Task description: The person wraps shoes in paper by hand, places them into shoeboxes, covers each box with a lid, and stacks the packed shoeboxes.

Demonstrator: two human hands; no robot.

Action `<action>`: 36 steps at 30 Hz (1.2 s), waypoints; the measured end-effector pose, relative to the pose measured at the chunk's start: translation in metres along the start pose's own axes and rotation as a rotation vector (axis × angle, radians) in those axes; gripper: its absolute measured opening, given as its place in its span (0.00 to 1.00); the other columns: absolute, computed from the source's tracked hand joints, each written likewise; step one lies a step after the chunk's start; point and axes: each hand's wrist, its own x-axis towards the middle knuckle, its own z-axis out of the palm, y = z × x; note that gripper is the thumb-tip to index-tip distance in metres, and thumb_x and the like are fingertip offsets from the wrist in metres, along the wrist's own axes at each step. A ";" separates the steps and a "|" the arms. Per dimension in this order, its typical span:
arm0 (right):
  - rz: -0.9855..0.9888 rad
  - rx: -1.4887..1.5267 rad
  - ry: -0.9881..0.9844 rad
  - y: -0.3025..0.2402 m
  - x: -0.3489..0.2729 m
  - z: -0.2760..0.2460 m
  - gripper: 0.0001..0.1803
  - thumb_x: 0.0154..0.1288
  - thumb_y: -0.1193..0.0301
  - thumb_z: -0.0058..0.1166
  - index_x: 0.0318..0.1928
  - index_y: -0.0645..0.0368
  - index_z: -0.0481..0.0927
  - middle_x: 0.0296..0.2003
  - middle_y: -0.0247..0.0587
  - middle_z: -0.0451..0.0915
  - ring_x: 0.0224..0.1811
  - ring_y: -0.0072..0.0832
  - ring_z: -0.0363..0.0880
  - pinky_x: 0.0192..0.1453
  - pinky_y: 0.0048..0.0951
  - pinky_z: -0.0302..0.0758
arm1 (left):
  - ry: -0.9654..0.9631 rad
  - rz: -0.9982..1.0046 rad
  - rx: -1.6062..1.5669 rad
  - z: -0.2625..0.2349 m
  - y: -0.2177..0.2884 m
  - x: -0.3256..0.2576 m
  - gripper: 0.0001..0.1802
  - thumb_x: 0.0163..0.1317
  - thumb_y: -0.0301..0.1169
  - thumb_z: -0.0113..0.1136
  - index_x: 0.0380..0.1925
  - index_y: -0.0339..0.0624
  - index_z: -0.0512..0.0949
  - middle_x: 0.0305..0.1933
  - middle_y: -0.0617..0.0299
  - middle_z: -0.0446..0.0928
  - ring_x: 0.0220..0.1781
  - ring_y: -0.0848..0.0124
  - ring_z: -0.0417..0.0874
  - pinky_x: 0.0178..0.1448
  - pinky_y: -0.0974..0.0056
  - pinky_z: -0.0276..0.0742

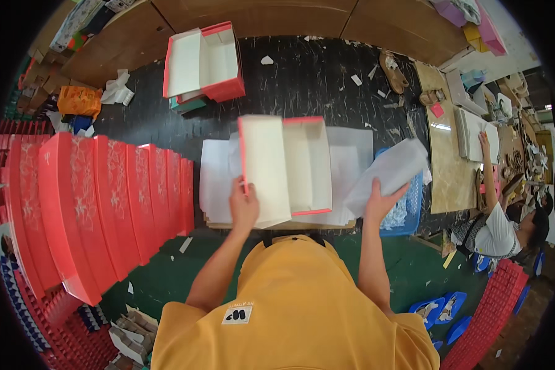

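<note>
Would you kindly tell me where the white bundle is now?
In the head view, the white bundle is in the right hand, right of the open box, partly hiding the blue basket.

Soft, fairly even indoor light, moderately bright. A small white glare patch shines on the tan marbled board (444, 166) at right; gentle shading lies inside the pale open box (305, 163). The centre is fairly sharp. Toward the rim, fisheye distortion bows the red boxes (98, 203) at left, fine detail softens, and the corners fade to black.
</note>
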 end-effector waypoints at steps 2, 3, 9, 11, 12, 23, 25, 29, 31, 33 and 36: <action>-0.319 -0.311 -0.051 -0.006 -0.010 0.009 0.49 0.63 0.64 0.64 0.79 0.59 0.51 0.71 0.55 0.67 0.69 0.50 0.71 0.72 0.45 0.71 | -0.016 -0.069 0.007 0.026 -0.041 -0.019 0.18 0.71 0.29 0.54 0.58 0.34 0.71 0.34 0.44 0.85 0.35 0.50 0.87 0.42 0.51 0.79; -0.411 -0.504 -0.203 -0.013 -0.019 0.016 0.53 0.60 0.63 0.65 0.80 0.57 0.49 0.70 0.59 0.67 0.69 0.52 0.72 0.71 0.46 0.72 | -0.025 -0.063 0.008 0.030 -0.038 -0.024 0.18 0.71 0.29 0.54 0.58 0.34 0.71 0.34 0.44 0.85 0.35 0.50 0.87 0.42 0.51 0.79; -0.096 -0.966 -0.940 -0.036 -0.069 0.079 0.60 0.57 0.58 0.66 0.81 0.54 0.40 0.69 0.68 0.64 0.60 0.67 0.72 0.64 0.59 0.73 | -0.103 -0.107 0.077 0.030 -0.001 -0.045 0.21 0.70 0.26 0.53 0.62 0.35 0.69 0.41 0.44 0.86 0.36 0.59 0.87 0.43 0.57 0.79; -0.047 -0.986 -0.926 0.004 -0.072 0.091 0.60 0.57 0.59 0.65 0.81 0.53 0.39 0.70 0.68 0.62 0.60 0.71 0.70 0.63 0.62 0.73 | -0.124 -0.099 0.092 0.032 0.007 -0.043 0.21 0.69 0.26 0.54 0.61 0.34 0.69 0.40 0.45 0.86 0.36 0.59 0.87 0.43 0.57 0.79; -0.175 -0.844 -0.823 0.027 -0.074 0.090 0.61 0.57 0.59 0.66 0.81 0.53 0.38 0.71 0.67 0.61 0.61 0.73 0.69 0.63 0.62 0.73 | -0.152 -0.098 0.105 0.034 0.010 -0.045 0.21 0.69 0.26 0.54 0.61 0.33 0.69 0.40 0.46 0.86 0.36 0.58 0.87 0.43 0.57 0.79; -0.150 -1.091 -0.310 0.204 0.098 -0.118 0.33 0.59 0.79 0.57 0.68 0.55 0.74 0.65 0.59 0.74 0.68 0.50 0.72 0.71 0.46 0.69 | -0.426 0.572 0.677 0.085 0.069 -0.043 0.53 0.57 0.52 0.72 0.79 0.50 0.57 0.84 0.44 0.43 0.84 0.41 0.45 0.81 0.31 0.39; -0.222 -0.879 -0.708 0.213 0.100 -0.129 0.25 0.60 0.78 0.59 0.60 0.58 0.79 0.59 0.60 0.79 0.61 0.54 0.77 0.64 0.48 0.74 | -0.708 0.582 0.957 0.112 0.041 -0.040 0.55 0.55 0.59 0.71 0.79 0.57 0.58 0.84 0.46 0.45 0.86 0.45 0.41 0.80 0.24 0.33; -0.245 -0.623 -0.595 0.224 0.111 -0.143 0.14 0.62 0.74 0.61 0.49 0.60 0.84 0.50 0.60 0.84 0.51 0.57 0.82 0.53 0.48 0.78 | -0.639 0.582 0.778 0.103 0.033 -0.038 0.57 0.52 0.58 0.73 0.80 0.59 0.56 0.84 0.45 0.46 0.85 0.43 0.45 0.79 0.25 0.36; -0.030 -0.644 -0.439 0.207 0.127 -0.146 0.07 0.66 0.72 0.60 0.41 0.61 0.86 0.42 0.58 0.85 0.43 0.58 0.84 0.46 0.46 0.80 | -0.413 0.614 0.824 0.074 0.039 -0.035 0.55 0.54 0.51 0.74 0.79 0.52 0.57 0.84 0.44 0.47 0.84 0.42 0.46 0.82 0.30 0.38; -0.133 -0.715 -0.368 0.214 0.142 -0.159 0.08 0.68 0.71 0.59 0.43 0.62 0.85 0.43 0.56 0.86 0.42 0.53 0.86 0.46 0.45 0.79 | -0.135 0.530 0.824 0.054 0.024 -0.023 0.52 0.57 0.45 0.74 0.78 0.44 0.58 0.82 0.39 0.51 0.82 0.40 0.52 0.81 0.37 0.48; -0.165 -0.326 -0.158 0.212 0.161 -0.165 0.10 0.71 0.70 0.59 0.46 0.63 0.83 0.44 0.52 0.87 0.39 0.43 0.88 0.39 0.41 0.81 | -0.082 -0.066 0.310 0.022 -0.030 0.006 0.41 0.62 0.31 0.68 0.73 0.31 0.63 0.69 0.39 0.72 0.66 0.53 0.79 0.68 0.55 0.76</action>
